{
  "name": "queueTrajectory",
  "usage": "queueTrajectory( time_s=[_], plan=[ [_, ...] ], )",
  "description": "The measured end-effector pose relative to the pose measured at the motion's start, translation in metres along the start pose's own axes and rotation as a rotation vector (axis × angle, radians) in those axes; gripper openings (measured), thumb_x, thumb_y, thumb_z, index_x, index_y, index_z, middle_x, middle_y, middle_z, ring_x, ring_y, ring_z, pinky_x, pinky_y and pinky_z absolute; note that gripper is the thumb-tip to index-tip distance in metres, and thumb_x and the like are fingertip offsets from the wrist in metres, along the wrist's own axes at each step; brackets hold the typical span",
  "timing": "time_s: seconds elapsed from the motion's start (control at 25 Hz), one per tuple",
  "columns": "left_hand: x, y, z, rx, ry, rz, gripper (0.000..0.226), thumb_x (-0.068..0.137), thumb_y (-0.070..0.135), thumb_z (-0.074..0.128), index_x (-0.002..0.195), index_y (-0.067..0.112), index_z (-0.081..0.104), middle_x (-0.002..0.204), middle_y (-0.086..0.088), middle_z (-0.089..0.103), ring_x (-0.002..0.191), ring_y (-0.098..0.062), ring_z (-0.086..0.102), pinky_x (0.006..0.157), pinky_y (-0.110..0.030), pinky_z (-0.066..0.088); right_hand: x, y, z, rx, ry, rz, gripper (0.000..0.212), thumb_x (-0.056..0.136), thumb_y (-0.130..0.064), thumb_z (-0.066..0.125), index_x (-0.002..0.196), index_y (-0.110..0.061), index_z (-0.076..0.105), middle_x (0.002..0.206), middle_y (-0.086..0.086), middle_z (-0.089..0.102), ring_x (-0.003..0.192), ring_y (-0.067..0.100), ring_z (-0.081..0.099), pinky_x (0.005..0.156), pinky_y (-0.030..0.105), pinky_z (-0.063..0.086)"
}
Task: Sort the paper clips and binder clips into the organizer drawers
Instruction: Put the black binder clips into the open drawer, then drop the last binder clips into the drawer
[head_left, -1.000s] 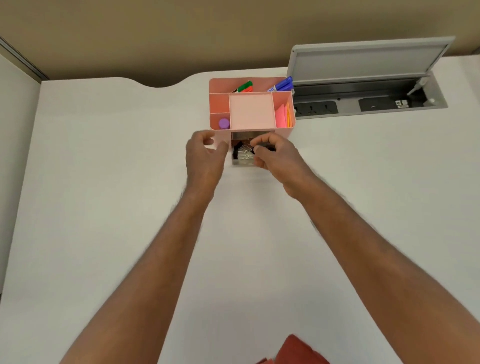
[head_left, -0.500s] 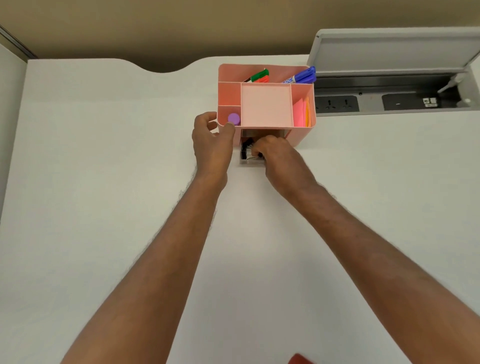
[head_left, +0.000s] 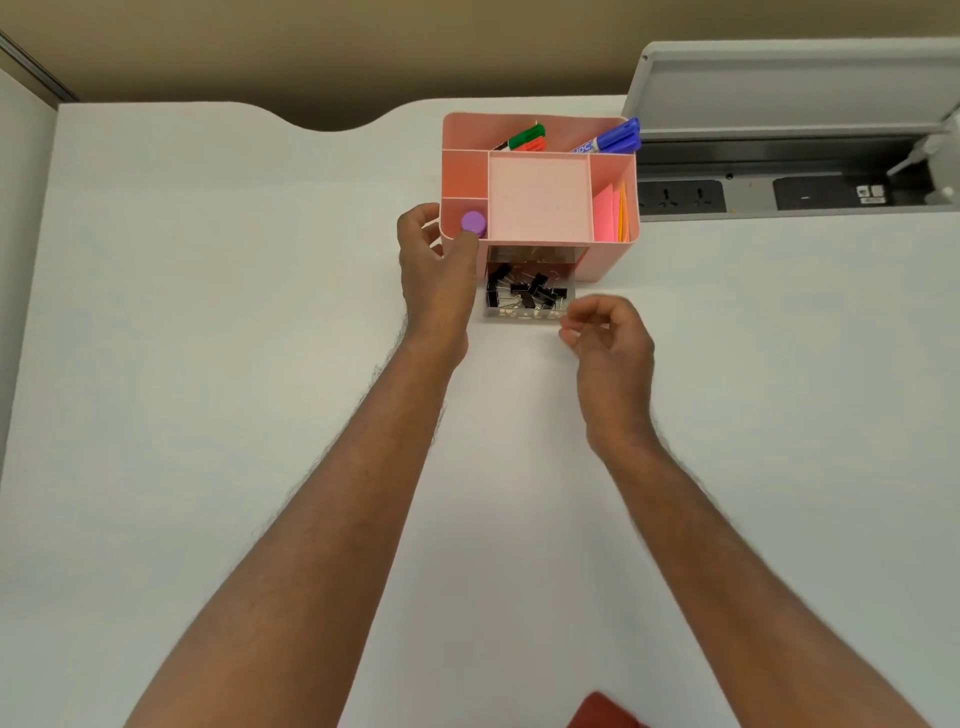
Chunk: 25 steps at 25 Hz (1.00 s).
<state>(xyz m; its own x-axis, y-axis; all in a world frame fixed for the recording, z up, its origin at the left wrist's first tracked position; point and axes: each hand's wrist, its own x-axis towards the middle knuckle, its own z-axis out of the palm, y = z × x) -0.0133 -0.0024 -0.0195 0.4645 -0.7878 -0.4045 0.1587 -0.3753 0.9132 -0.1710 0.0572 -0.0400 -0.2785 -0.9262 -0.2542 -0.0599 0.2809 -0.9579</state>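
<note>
- A red object (head_left: 605, 713) shows at the near edge of the white desk (head_left: 208, 415), at 6 o'clock in the head view; what it is cannot be told.
- The right hand (head_left: 608, 338) hangs just at 4 o'clock from the drawer, fingers loosely curled, thumb and forefinger close together; nothing can be seen held between them, and it touches nothing.
- The clear drawer (head_left: 524, 312) stands pulled out toward the person from the front of the pink organizer (head_left: 608, 260), resting on the desk between the two hands.
- Black binder clips (head_left: 527, 291) lie jumbled in the drawer, their wire handles pointing every way. Paper clips cannot be made out.
- The left hand (head_left: 439, 270) grips the organizer's near left corner, at 9 o'clock from the drawer: thumb over the rim beside a purple cap (head_left: 474, 222), fingers curled round the outer wall.
- In the organizer's top, pink and orange sticky notes (head_left: 610, 215) stand in the right compartment, at 3 o'clock from the bare square middle tray.
- Green, red and blue markers (head_left: 615, 137) lean in the far compartment, at 12 o'clock.
- Beyond, at 2 o'clock, a grey socket box (head_left: 779, 197) is sunk in the desk with its lid raised.
</note>
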Motion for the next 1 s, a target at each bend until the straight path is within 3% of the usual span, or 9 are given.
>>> queueTrajectory(
  time_s=[0.12, 0.24, 0.4, 0.64, 0.88, 1.0],
  plan=[
    [0.0, -0.001, 0.001, -0.01, -0.005, -0.006, 0.035, 0.091, 0.025, 0.065, 0.12, 0.033, 0.048, 0.123, 0.006, 0.063, 0.115, -0.014, 0.062, 0.08, -0.026, 0.055, -0.018, 0.001, 0.003, 0.586, 0.025, 0.597, 0.024, 0.1, 0.004, 0.047, 0.119, -0.004, 0.06, 0.117, 0.014, 0.066, 0.106, 0.027, 0.069, 0.092, 0.035, 0.058],
    [0.001, -0.001, 0.001, 0.007, -0.002, 0.009, 0.036, 0.091, 0.026, 0.065, 0.121, 0.034, 0.047, 0.123, 0.006, 0.063, 0.115, -0.015, 0.062, 0.082, -0.027, 0.057, -0.02, -0.008, 0.009, 0.766, -0.135, 0.806, 0.03, 0.102, -0.009, 0.047, 0.13, -0.003, 0.056, 0.132, 0.016, 0.064, 0.12, 0.032, 0.064, 0.103, 0.043, 0.052],
    [0.001, 0.0, 0.002, 0.024, 0.007, 0.017, 0.036, 0.093, 0.03, 0.066, 0.123, 0.036, 0.045, 0.125, 0.009, 0.06, 0.114, -0.01, 0.059, 0.079, -0.022, 0.055, -0.004, -0.026, 0.02, 0.779, -0.187, 0.815, 0.026, 0.101, -0.012, 0.048, 0.122, -0.003, 0.061, 0.137, 0.014, 0.062, 0.128, 0.031, 0.059, 0.113, 0.046, 0.044],
    [0.001, -0.001, 0.003, 0.042, 0.02, 0.044, 0.04, 0.095, 0.038, 0.068, 0.126, 0.033, 0.044, 0.13, 0.008, 0.056, 0.118, -0.013, 0.057, 0.072, -0.012, 0.049, 0.019, -0.033, 0.033, 0.731, -0.182, 0.786, 0.037, 0.101, -0.012, 0.049, 0.135, -0.004, 0.057, 0.136, 0.013, 0.063, 0.128, 0.032, 0.059, 0.11, 0.046, 0.046],
    [0.008, -0.007, 0.004, 0.044, 0.019, 0.055, 0.042, 0.093, 0.039, 0.068, 0.127, 0.034, 0.045, 0.132, 0.006, 0.058, 0.12, -0.016, 0.058, 0.083, -0.022, 0.055, 0.031, -0.033, 0.038, 0.686, -0.172, 0.748, 0.034, 0.1, -0.011, 0.047, 0.131, -0.005, 0.06, 0.134, 0.014, 0.065, 0.128, 0.032, 0.059, 0.111, 0.046, 0.046],
    [0.008, -0.009, 0.004, 0.066, 0.027, 0.056, 0.041, 0.094, 0.039, 0.068, 0.128, 0.034, 0.045, 0.132, 0.008, 0.057, 0.121, -0.016, 0.057, 0.08, -0.019, 0.053, 0.031, -0.027, 0.036, 0.648, -0.194, 0.724, 0.035, 0.101, -0.014, 0.047, 0.134, -0.008, 0.058, 0.134, 0.01, 0.065, 0.125, 0.031, 0.062, 0.108, 0.045, 0.048]
  ],
)
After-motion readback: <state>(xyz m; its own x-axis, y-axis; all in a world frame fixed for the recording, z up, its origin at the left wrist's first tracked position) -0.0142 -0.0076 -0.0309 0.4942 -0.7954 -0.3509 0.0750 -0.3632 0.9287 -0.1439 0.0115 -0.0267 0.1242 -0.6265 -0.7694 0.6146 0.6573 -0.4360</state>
